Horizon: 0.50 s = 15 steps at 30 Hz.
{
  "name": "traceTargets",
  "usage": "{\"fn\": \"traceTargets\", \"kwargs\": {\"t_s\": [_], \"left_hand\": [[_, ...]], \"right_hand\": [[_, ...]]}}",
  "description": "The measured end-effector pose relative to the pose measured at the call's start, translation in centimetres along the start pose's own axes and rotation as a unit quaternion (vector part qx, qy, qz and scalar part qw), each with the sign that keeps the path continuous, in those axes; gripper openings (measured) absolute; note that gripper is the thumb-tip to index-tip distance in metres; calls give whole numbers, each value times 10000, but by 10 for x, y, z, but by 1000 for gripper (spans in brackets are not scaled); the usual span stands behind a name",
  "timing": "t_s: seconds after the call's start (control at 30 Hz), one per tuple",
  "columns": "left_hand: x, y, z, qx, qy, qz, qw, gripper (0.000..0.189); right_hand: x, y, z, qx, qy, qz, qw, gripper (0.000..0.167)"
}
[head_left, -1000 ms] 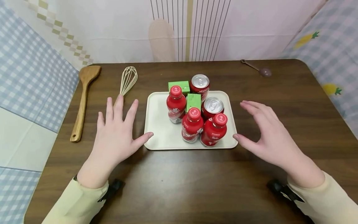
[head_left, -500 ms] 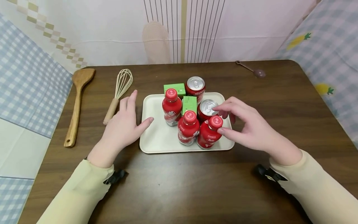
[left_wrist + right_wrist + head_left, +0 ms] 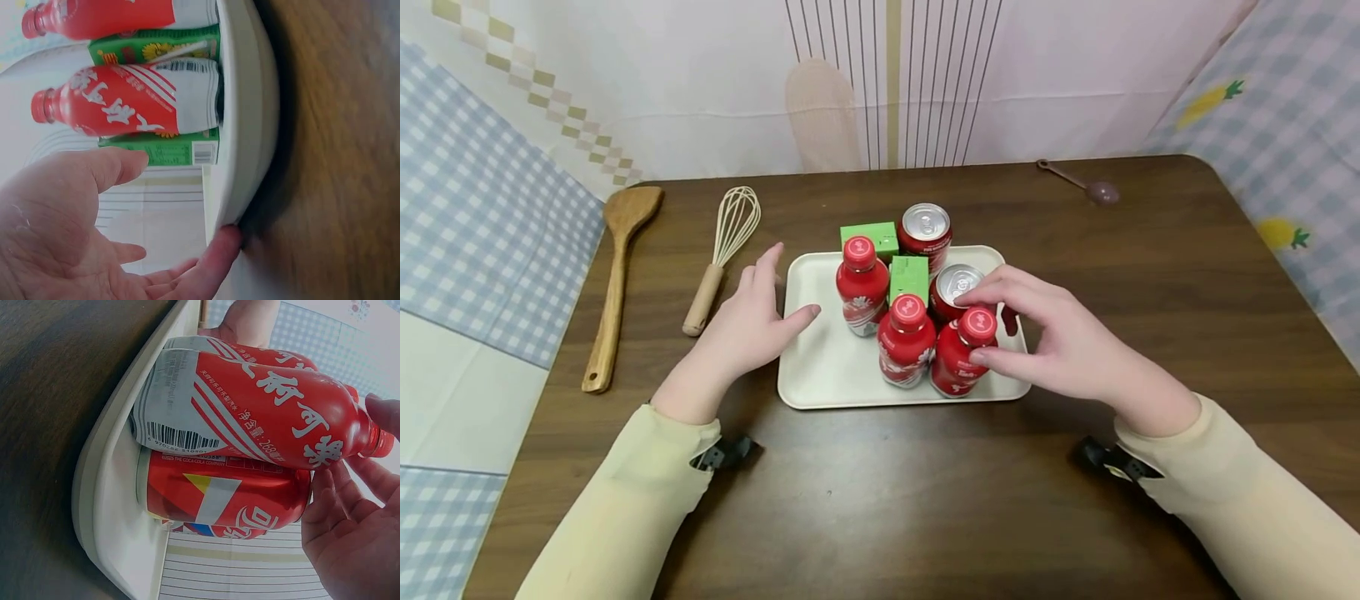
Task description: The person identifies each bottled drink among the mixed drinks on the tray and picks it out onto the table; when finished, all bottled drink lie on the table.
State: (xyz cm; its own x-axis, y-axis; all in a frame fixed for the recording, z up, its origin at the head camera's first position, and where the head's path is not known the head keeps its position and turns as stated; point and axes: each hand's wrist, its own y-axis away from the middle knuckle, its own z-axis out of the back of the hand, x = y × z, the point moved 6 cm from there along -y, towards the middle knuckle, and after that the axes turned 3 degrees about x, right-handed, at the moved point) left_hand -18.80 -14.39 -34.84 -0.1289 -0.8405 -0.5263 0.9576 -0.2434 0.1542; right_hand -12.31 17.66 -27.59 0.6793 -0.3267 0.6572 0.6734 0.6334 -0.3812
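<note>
Right fingers (image 3: 1011, 287) curl round a vertical red bottle (image 3: 955, 367), cap (image 3: 978, 324) up; left fingers (image 3: 766, 271) extended.

Bottles (image 3: 906, 346), cans (image 3: 926, 225) on tray (image 3: 820, 367); whisk (image 3: 718, 265) left; spatula (image 3: 613, 300) farther left

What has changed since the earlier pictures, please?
The right hand has moved left and now grips the front right bottle near its cap. The left hand has moved right, toward the tray, uncovering the whisk handle. The other bottles, cans and green boxes stayed put.
</note>
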Motion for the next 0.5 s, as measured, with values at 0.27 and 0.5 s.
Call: {"fn": "traceTargets", "kwargs": {"t_s": [0.27,0.5], "left_hand": [[17,-13,-8,696,789,351,9938,88],[24,-18,-12,897,1189,350,9882,72]], "right_hand": [[-7,0,-2,114,-342,-228,9991,46],[-6,0,-1,158,-460,-184,9986,47]]}}
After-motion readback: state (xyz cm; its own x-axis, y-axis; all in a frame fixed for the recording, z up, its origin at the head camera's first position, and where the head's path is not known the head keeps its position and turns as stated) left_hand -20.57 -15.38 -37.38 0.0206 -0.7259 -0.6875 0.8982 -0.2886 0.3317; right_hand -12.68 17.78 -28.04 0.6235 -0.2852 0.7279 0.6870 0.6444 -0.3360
